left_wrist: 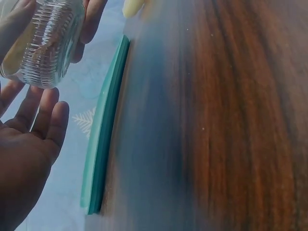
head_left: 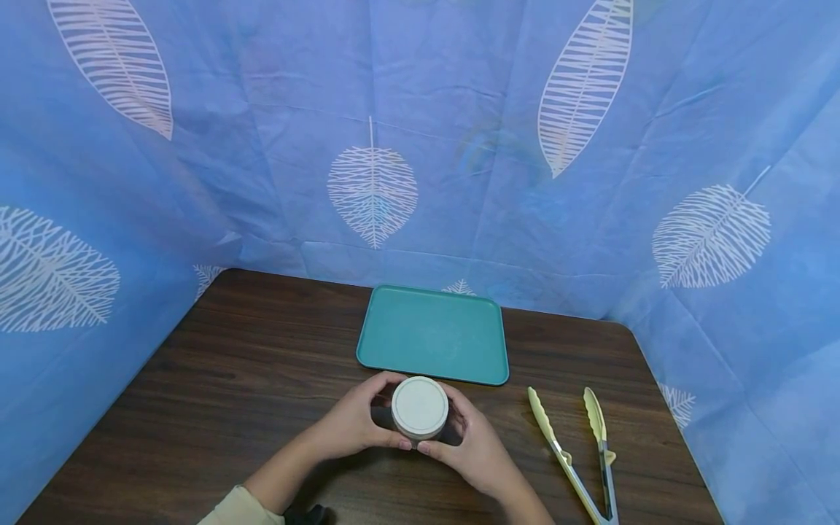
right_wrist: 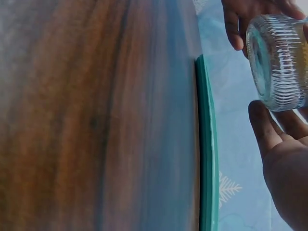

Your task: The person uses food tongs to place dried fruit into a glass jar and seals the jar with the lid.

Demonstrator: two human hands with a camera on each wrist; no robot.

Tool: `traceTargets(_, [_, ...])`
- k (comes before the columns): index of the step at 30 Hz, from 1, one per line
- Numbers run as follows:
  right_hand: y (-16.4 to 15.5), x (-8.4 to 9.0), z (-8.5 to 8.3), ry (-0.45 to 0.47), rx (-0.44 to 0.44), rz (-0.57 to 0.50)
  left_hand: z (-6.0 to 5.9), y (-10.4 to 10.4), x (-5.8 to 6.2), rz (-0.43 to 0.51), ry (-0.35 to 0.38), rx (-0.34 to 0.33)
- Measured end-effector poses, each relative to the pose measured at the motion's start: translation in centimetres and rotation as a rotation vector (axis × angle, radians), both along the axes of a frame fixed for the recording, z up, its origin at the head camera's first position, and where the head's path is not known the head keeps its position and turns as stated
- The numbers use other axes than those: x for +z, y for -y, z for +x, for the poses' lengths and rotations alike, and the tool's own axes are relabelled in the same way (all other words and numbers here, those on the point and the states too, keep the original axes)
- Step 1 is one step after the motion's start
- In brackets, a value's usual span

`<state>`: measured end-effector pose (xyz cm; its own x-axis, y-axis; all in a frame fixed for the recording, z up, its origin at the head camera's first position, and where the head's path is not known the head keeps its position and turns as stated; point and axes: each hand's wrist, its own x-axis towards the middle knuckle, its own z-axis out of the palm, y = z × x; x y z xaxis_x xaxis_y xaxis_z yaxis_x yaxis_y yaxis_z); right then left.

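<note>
My left wrist cam is pretty much sideways here. I've got the ribbed glass jar [left_wrist: 43, 43] up in the top left corner, and my left hand [left_wrist: 26, 149] sits just under it, palm showing, fingers reaching up toward the glass. Fingers of my other hand [left_wrist: 91, 19] wrap the jar's far side. The teal tray [left_wrist: 103, 130] shows edge-on next to the dark wood table [left_wrist: 226, 125]. There's a pale yellow thing [left_wrist: 132, 7] at the top edge, too cropped to identify.
</note>
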<state>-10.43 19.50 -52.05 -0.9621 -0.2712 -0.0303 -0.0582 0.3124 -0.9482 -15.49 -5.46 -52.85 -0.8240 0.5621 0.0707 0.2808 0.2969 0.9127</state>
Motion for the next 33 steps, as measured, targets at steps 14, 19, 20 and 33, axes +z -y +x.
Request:
traceTargets(14, [-0.5,-0.9,-0.9,-0.113,-0.058,0.345,-0.8,-1.6,-0.9,-0.234,-0.118,-0.013])
traceTargets(19, [-0.5,-1.5,-1.0,-0.135,-0.056,0.389,-0.8,-2.1,-1.0,-0.281,-0.129,-0.025])
traceTargets(20, [-0.5,-1.6,-1.0,-0.132,-0.054,0.393,-0.7,-2.2,-1.0,-0.286,-0.128,-0.027])
traceTargets(33, [-1.0,-2.2,-1.0,-0.059,-0.028,0.386,-0.3,-2.6,-1.5,-0.289,-0.185,-0.06])
